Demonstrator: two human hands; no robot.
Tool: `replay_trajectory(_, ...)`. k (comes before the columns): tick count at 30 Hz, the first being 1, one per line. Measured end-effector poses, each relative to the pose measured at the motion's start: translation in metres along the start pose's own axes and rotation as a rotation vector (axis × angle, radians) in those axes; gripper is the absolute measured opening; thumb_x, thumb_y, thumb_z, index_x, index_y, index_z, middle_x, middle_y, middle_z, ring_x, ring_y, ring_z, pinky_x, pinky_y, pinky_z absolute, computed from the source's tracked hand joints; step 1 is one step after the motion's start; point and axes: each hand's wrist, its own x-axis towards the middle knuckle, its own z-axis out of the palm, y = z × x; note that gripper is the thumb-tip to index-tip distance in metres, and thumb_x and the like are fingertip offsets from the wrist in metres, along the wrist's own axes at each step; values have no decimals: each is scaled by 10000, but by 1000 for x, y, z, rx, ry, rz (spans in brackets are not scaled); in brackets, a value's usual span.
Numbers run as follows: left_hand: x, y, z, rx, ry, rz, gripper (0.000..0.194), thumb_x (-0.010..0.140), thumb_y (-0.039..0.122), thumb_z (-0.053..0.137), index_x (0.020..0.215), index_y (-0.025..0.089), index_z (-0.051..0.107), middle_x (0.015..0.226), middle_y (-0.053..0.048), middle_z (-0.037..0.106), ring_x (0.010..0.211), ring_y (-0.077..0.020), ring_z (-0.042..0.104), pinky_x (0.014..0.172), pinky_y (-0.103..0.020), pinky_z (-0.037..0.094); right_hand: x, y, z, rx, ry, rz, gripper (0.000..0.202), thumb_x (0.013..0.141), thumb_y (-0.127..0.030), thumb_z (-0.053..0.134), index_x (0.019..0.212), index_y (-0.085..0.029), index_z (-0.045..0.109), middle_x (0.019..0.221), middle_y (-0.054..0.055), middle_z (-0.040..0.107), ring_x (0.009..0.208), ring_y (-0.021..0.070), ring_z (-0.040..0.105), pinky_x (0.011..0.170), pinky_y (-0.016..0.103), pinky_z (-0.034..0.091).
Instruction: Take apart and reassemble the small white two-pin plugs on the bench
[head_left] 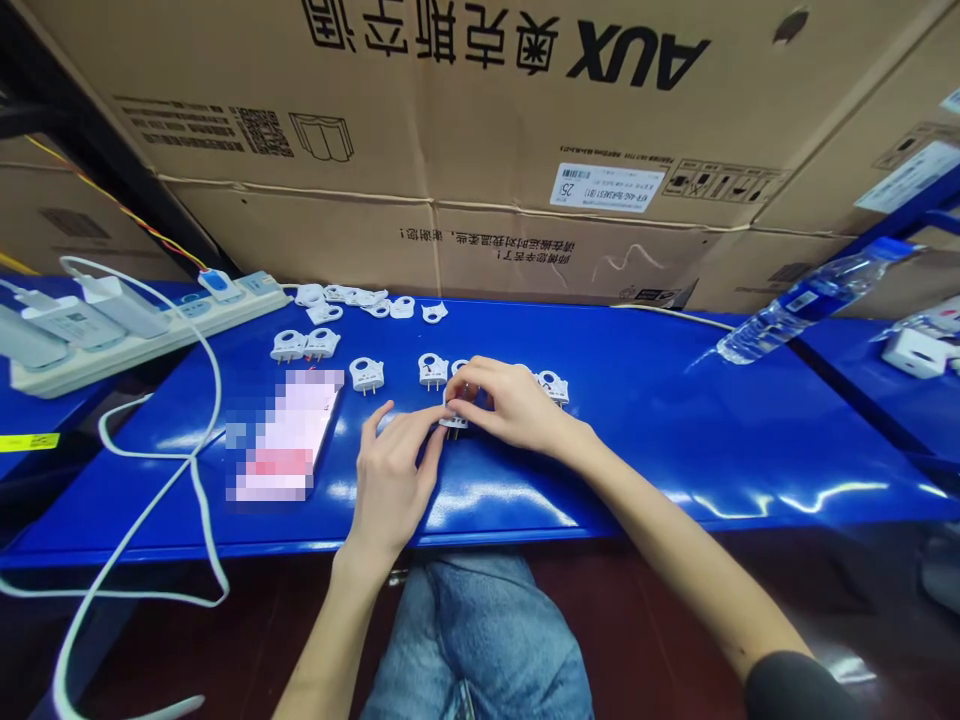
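Observation:
Both hands meet over a small white two-pin plug (454,422), its metal prongs pointing toward me. My left hand (394,470) pinches it from the left with thumb and index finger. From the right, my right hand (510,402) has its thumb and fingertips closed at the plug's upper part, partly covering it. Just behind stand a similar plug with a ring-shaped handle (433,369) and another one, mostly hidden by my right fingers. One more plug (553,387) shows past my right knuckles, and a single plug (367,375) lies left of my hands.
White ring-handled pieces (360,298) lie along the back of the blue table (675,430). A phone (289,440) rests at left, near a loose white cable (206,500) and a power strip (150,345). Cardboard boxes (450,140) wall the back; a water bottle (810,305) leans at right.

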Motion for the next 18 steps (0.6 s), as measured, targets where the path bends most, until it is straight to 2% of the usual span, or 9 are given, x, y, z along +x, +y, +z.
replay_trajectory(7, -1, -2, 1, -6, 2, -28, 204, 1051, 245, 514, 1200, 262, 653, 1120, -22, 809, 998, -204, 760, 1183, -505, 431, -1, 1, -3, 4, -11, 38, 110, 1030, -285, 650, 1109, -209, 658, 1195, 62, 626, 957, 169, 657, 878, 308, 512)
replay_trajectory(18, -2, -3, 1, -15, 21, -34, 184, 1048, 255, 513, 1174, 269, 647, 1081, -7, 809, 967, -208, 764, 1182, -506, 440, -2, 1, -5, -37, -31, 28, 96, 1025, -258, 633, 1108, -223, 667, 1216, 66, 612, 966, 185, 632, 858, 311, 511)
